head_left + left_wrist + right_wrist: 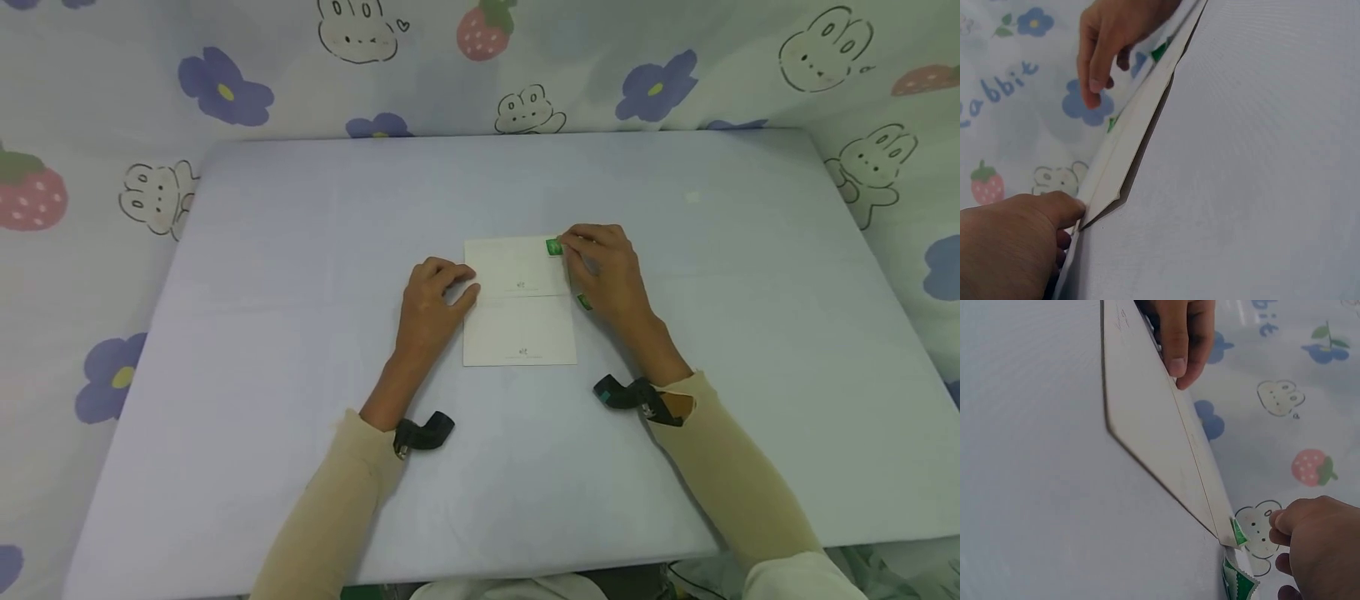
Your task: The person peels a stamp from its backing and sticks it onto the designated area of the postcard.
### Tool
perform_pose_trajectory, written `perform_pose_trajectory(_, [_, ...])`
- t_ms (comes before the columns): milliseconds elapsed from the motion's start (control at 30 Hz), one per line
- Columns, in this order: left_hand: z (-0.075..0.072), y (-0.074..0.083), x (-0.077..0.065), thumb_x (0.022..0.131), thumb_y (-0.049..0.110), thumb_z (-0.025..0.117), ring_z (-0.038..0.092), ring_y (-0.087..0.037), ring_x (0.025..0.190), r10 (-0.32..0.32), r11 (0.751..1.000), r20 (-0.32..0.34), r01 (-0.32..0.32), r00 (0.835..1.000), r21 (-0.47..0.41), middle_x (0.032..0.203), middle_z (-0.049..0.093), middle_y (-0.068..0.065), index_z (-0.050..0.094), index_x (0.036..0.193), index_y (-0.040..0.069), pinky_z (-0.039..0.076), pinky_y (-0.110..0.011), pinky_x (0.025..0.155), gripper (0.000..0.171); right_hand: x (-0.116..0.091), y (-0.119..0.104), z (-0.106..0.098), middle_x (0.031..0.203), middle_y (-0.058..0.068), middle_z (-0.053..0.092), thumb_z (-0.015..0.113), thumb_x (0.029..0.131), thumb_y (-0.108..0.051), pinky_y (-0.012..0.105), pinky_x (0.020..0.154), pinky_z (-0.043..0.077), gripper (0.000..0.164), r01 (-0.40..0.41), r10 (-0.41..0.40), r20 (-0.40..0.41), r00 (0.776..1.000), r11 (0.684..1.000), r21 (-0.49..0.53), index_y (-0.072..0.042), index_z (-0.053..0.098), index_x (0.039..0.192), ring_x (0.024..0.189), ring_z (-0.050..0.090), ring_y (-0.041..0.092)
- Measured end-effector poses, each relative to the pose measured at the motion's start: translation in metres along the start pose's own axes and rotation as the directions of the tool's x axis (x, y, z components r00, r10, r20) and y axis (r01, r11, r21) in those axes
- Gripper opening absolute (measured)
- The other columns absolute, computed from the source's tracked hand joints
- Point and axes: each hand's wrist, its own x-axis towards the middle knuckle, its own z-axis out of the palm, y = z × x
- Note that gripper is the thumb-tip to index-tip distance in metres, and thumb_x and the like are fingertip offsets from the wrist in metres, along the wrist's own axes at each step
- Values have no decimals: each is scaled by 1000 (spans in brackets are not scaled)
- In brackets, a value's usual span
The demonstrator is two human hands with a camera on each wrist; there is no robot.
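A cream-white card [517, 329] lies flat on the table, crossed by a thin line, with tiny print on each half. At its top right corner sits a green stamp-like piece with a serrated edge [554, 247]. My right hand [606, 271] is beside that corner; the right wrist view shows its loosely bent fingers apart from the green piece. A second green piece [1239, 581] lies just off the card's right edge, partly hidden by this hand in the head view. My left hand [433, 304] rests its thumb and fingertips on the card's left edge.
A white cloth covers the table [300, 350]. Behind and at the sides hangs a curtain [285, 50] printed with rabbits, flowers and strawberries. Black wrist cameras [426, 431] are strapped over the beige sleeves [330, 508].
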Motion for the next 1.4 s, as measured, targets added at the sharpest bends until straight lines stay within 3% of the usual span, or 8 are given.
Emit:
perform_pose_trajectory(267, [-1,1,1,90,11,77,50,-23,91,19,1000,-9,-19,1000,4,105,61,-7,75,107,4,43,-32,77,18,3,-3,-2,120,9,68,66,96,-3,38,95,45,21,63,-59,-86,995,997,38,-3,75,115,115,54,27])
perform_pose_trajectory(900, [-2,4,2,89,11,77,51,-24,93,10,1000,-10,-10,1000,3,106,61,-8,75,107,4,44,-32,78,19,1,5,3,127,12,65,68,95,-5,58,101,32,25,-4,7,120,993,1000,-24,-4,73,120,121,49,33])
perform_pose_trajectory(1133, [-2,5,3,90,12,77,51,-24,94,-1,1000,-9,1,1000,11,107,61,-8,75,107,5,44,-33,79,19,1,8,4,125,13,65,70,94,-5,60,96,34,23,39,-35,113,993,999,-29,-4,74,117,120,50,36])
perform_pose_trajectory(1400, [-1,4,0,90,12,77,51,-24,95,-18,1000,3,18,1000,19,107,61,-8,75,108,4,44,-33,80,19,-2,10,5,126,12,65,68,95,-6,56,103,33,24,-4,4,98,995,1000,-9,-4,73,119,122,49,34])
